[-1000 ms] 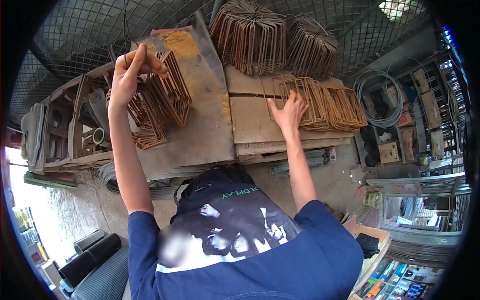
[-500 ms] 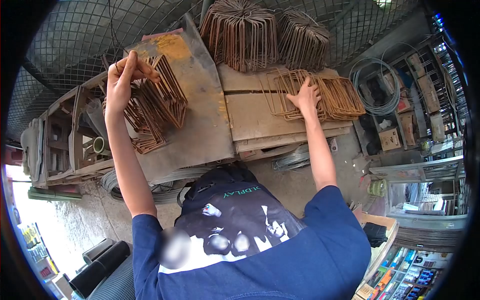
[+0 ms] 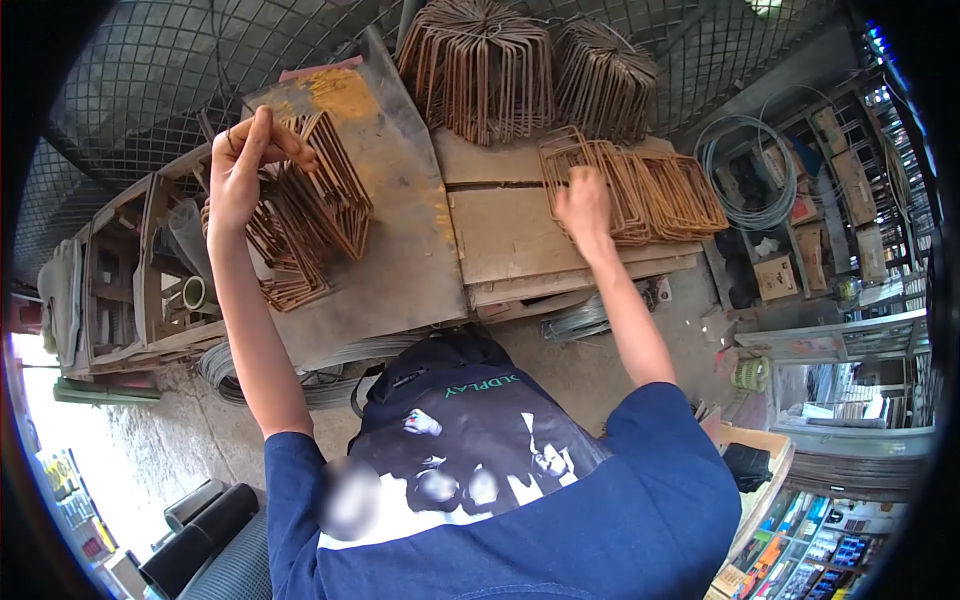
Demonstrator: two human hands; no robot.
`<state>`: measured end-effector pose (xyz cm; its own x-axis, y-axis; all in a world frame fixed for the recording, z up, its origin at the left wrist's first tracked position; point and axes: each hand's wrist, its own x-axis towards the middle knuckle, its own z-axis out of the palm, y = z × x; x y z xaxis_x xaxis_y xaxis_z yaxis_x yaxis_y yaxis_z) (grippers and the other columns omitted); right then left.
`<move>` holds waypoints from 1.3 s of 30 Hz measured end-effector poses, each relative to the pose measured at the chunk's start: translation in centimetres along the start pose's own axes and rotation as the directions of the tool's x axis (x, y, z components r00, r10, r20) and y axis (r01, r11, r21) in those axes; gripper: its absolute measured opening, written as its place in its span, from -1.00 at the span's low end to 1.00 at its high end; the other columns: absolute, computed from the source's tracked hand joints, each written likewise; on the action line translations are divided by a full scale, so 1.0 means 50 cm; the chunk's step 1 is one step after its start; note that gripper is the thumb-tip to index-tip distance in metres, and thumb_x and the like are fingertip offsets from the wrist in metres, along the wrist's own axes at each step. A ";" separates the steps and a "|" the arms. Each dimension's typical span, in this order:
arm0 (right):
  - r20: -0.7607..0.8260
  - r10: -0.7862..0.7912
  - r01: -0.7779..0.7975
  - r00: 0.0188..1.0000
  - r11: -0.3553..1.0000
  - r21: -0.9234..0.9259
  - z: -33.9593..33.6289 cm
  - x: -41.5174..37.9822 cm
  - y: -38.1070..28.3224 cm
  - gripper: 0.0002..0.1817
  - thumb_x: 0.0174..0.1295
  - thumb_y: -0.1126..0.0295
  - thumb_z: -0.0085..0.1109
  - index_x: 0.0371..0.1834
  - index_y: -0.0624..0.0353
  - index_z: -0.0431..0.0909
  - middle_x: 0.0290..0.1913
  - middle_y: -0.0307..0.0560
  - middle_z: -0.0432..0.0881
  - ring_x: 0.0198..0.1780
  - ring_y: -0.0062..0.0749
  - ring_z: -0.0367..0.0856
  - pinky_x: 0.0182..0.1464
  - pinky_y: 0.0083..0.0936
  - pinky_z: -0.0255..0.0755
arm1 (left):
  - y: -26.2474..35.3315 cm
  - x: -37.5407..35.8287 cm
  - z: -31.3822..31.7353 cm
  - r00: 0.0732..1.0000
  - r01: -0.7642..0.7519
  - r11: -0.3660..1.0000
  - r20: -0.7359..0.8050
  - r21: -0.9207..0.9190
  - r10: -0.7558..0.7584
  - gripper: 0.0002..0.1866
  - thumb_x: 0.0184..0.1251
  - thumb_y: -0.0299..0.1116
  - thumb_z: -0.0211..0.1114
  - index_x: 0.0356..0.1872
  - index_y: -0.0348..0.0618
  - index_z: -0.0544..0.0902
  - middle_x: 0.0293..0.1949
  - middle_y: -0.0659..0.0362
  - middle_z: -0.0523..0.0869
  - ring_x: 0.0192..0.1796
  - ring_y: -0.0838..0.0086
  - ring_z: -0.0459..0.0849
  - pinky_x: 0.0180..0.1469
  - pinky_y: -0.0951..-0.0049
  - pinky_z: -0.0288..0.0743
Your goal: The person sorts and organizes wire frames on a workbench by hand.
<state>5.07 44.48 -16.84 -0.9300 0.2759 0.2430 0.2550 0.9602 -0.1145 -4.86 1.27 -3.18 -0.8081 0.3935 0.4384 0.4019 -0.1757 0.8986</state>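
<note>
My left hand (image 3: 245, 165) is raised at the left with its fingers pinched, right by a bundle of rusty bent wire frames (image 3: 335, 185); a thin dark wire rises beside the fingers. What the pinch holds is too small to name. Over the boards on the right, my right hand (image 3: 587, 205) is closed at the left end of a row of rusty rectangular wire frames (image 3: 680, 195). Its fingertips are partly hidden, and whether a frame is between them cannot be made out.
Two tall bundles of bent rods (image 3: 480, 70) stand at the back against the mesh. A metal plate (image 3: 400, 240) lies left of the wooden boards (image 3: 510, 235). Coiled wire (image 3: 745, 175) hangs at the right, and more coils lie under the bench.
My right hand has moved left and its spread fingers have closed. The loose frames at the row's left end have shifted right, closer together. My left hand has hardly moved.
</note>
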 end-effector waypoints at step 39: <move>0.259 0.634 -0.597 0.729 0.774 -0.212 0.066 0.087 -0.046 0.21 0.09 -0.33 0.09 0.44 0.48 -0.24 0.44 0.35 0.01 0.44 0.05 0.10 0.39 -0.15 0.10 | -0.015 0.002 -0.017 0.998 -0.025 0.998 0.050 -0.055 0.028 -0.53 0.53 -0.15 -0.05 -0.48 -0.35 0.53 -0.47 0.05 0.67 -0.42 0.41 0.69 -0.26 0.45 0.59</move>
<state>-0.45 43.33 -18.69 -0.5849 0.7980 -0.1449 0.8088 0.5874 -0.0298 -5.62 0.69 -3.81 -0.7740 0.4334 0.4616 0.3974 -0.2350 0.8870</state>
